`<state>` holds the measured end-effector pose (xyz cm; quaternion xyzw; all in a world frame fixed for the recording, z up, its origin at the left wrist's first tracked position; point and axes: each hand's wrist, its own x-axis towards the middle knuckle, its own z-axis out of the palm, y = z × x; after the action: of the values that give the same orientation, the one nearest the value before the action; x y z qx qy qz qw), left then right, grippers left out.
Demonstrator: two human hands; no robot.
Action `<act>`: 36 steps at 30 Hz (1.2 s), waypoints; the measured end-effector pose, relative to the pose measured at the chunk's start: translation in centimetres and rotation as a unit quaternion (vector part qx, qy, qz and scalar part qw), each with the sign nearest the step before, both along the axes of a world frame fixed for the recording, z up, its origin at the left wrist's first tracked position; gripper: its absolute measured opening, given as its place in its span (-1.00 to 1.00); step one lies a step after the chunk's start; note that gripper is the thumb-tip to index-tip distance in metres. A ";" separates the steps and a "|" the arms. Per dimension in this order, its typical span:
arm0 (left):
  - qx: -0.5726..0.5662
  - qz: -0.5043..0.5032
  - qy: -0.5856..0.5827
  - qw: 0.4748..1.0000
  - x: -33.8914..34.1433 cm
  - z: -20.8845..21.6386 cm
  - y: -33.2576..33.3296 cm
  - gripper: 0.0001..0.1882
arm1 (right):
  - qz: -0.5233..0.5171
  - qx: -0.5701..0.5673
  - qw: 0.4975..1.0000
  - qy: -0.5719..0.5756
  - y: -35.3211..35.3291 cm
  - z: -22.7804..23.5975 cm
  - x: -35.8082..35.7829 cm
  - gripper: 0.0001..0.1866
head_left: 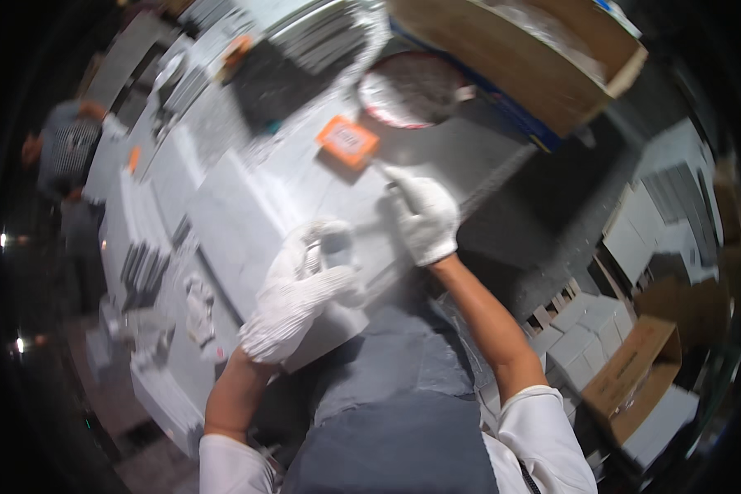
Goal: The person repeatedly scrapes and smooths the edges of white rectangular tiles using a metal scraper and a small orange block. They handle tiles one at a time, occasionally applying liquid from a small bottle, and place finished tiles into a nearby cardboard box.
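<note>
My left hand (305, 276), in a white knitted glove, is curled above the pale work surface (305, 177). A small greyish piece (335, 245) shows between its thumb and fingers; blur hides what kind of thing it is. To the right, my right hand (426, 218), gloved the same way, has its index finger stretched out and the thumb apart from it. I see nothing in its grasp. Just beyond that fingertip lies a small orange box (348, 142) with a white label, not touched by either hand.
A round, red-rimmed tray (412, 89) sits past the orange box, beside a large open cardboard carton (535, 62). Stacked pale slabs (243, 202) stand at left. White boxes (589, 337) and an open brown carton (634, 370) are at lower right. Another person (70, 148) stands far left.
</note>
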<state>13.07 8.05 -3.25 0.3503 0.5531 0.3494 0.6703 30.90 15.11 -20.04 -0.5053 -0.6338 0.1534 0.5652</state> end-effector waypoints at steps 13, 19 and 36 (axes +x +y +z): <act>0.194 0.032 0.138 0.971 -6.0 -1.2 -10.0 -0.74 | 0.039 -0.026 0.998 0.041 0.0 -3.3 -0.8 -0.74; 0.108 0.226 0.180 0.951 -11.3 -0.6 -11.1 -0.63 | 0.053 -0.077 0.994 0.053 -0.3 -3.7 -0.9 -0.73; 0.218 0.350 0.375 0.830 -13.8 -4.3 -11.1 -0.66 | -0.001 -0.105 0.993 0.045 -0.5 -3.6 -1.3 -0.70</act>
<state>-0.77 -3.07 -7.59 0.3745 0.7570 0.5139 0.1502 29.62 14.61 -23.65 -0.5549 -0.5879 0.2415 0.5367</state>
